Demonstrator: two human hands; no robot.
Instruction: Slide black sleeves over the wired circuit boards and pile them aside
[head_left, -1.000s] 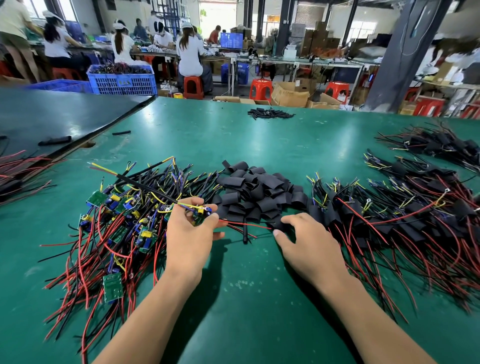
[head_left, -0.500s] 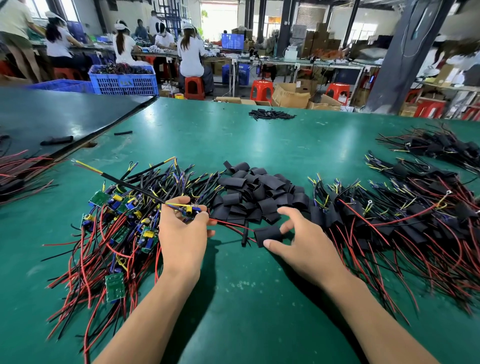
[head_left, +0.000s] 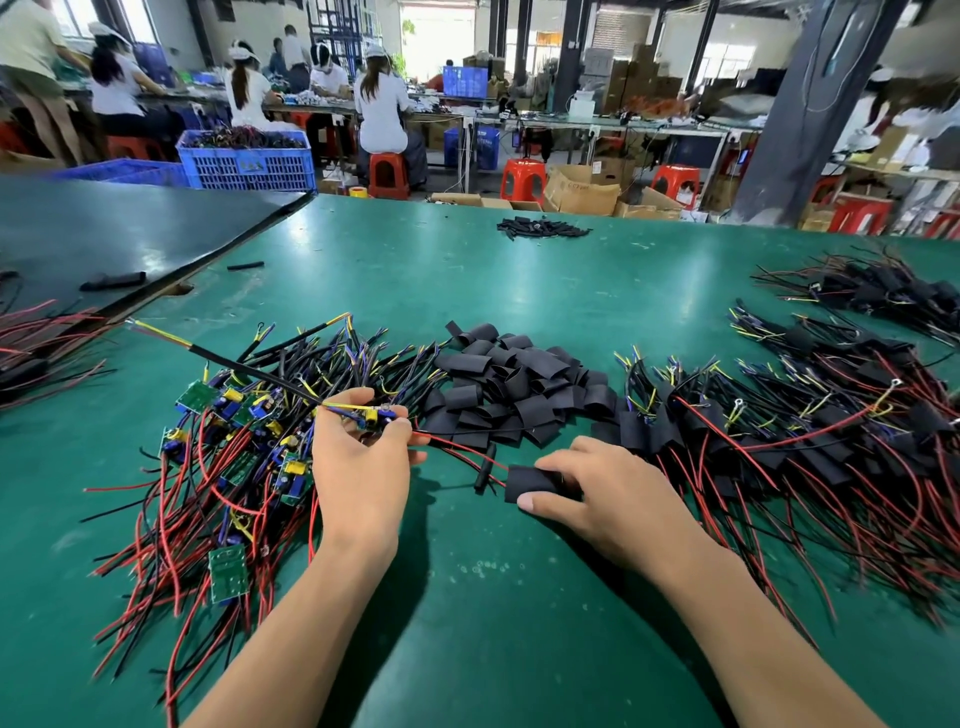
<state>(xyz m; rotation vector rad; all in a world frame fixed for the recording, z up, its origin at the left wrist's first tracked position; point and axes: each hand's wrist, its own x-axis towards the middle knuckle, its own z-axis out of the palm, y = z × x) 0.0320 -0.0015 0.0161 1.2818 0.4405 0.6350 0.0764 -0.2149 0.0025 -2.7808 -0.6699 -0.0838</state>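
Board first: one wired circuit board (head_left: 371, 415) was pinched between the thumb and fingertips of the left hand (head_left: 363, 467), just above the near edge of the heap of bare boards (head_left: 234, 441). Its red leads (head_left: 457, 452) trailed rightward across the green table (head_left: 519, 597), probably laid that way so they could enter a sleeve ahead of the board. Just beside their ends, the right hand (head_left: 608, 493) had thumb and fingers curled round one black sleeve (head_left: 530, 483), low on the table. The sleeve's open mouth was turned left towards the board. I judged this a line-up for sliding the two together, not yet begun.

Layout seemed to serve a left-to-right flow. Bare boards lay at the left, and the stock of loose sleeves (head_left: 514, 384) sat in the middle, just beyond both hands. The sleeved boards (head_left: 779, 441) were piled at the right, near enough for a finished piece to be dropped aside.

Counts: one board held, one sleeve held, two hands at work. Each of the three near heaps held too many tangled pieces to count. A second heap of sleeved boards (head_left: 872, 291) lay farther right. One small far heap of sleeves (head_left: 540, 227) sat well across the table, and one stray sleeve (head_left: 114, 280) lay on the dark mat (head_left: 156, 223) at the left.
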